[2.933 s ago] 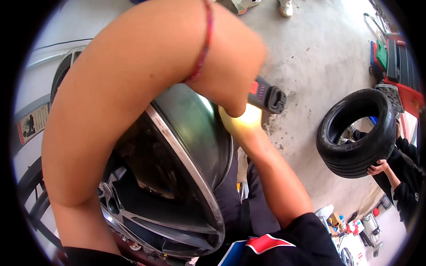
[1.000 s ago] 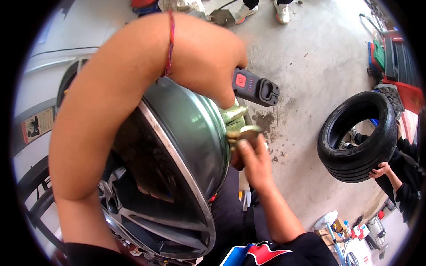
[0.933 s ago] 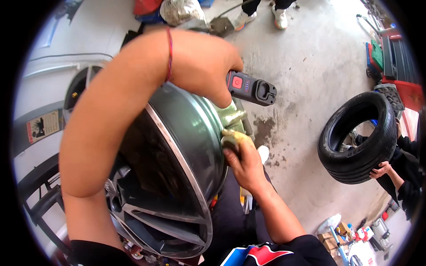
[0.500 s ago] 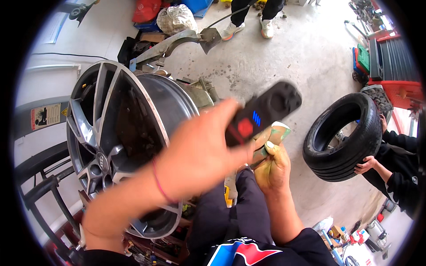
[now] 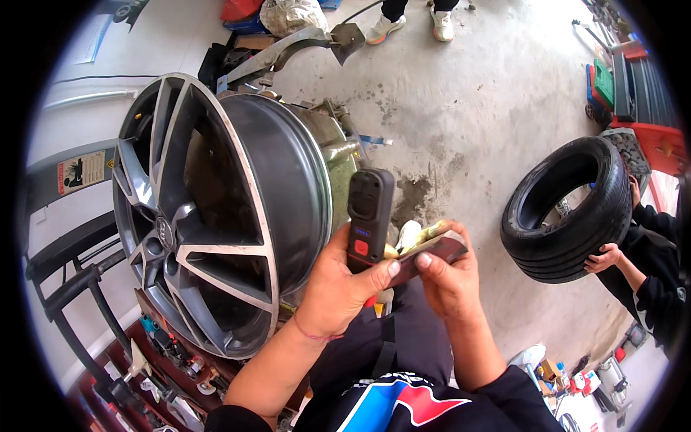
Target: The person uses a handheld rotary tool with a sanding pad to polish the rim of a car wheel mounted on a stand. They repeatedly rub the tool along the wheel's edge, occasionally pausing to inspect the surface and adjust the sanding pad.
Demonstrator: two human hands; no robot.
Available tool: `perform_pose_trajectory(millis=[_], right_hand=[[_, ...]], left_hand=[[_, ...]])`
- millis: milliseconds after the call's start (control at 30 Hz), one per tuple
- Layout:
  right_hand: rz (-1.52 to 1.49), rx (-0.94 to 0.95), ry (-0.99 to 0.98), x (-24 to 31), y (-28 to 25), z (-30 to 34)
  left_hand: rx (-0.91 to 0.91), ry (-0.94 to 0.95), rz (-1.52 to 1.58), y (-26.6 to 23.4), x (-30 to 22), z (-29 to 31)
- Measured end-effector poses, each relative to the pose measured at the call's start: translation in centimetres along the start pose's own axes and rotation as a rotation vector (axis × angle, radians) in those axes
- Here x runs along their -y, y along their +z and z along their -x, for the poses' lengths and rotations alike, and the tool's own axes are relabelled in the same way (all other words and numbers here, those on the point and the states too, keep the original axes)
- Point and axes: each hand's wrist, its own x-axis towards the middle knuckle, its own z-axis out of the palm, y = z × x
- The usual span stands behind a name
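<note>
My left hand (image 5: 324, 291) is closed around a black handheld work light (image 5: 370, 209) with a red button and small blue lights, held upright. My left thumb reaches over to the near edge of a dark brown folded sheet, like sandpaper (image 5: 448, 246). That sheet is pinched between the thumb and fingers of my right hand (image 5: 453, 284), and a yellowish-green part shows behind it. Both hands are close together in front of my legs. To their left stands a bare alloy wheel (image 5: 277, 165), its spoked face turned left; neither hand visibly touches it.
At right a co-worker's hands (image 5: 604, 259) hold a black tyre (image 5: 565, 248). Another person's shoes (image 5: 385, 29) stand on the concrete floor at the far side. A metal machine arm (image 5: 284, 54) lies beyond the wheel, with tools (image 5: 194, 367) below left and a red tool cabinet (image 5: 655, 147) at far right.
My left hand has drawn back from across my right hand, and the work light has turned from slanted to upright. The brown sheet has tilted flatter, with both thumbs now at it.
</note>
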Motion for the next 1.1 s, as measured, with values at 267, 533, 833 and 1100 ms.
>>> perform_pose_trajectory(millis=[267, 533, 833, 1100], right_hand=[[0.063, 0.168, 0.07, 1.5, -2.2, -1.0], [0.276, 0.142, 0.234, 3.4, 0.6, -1.8], [0.356, 0.044, 0.118, -1.3, -0.2, -10.5], [0.957, 0.15, 0.133, -6.8, 3.7, -20.0]], left_hand=[[-0.13, 0.085, -0.31, 1.7, 1.4, 0.2], [-0.201, 0.331, -0.314, 1.7, 3.5, 0.4], [-0.236, 0.42, -1.2, 0.6, -1.5, 2.6], [0.027, 0.677, -1.543, -1.8, -19.7, -13.5]])
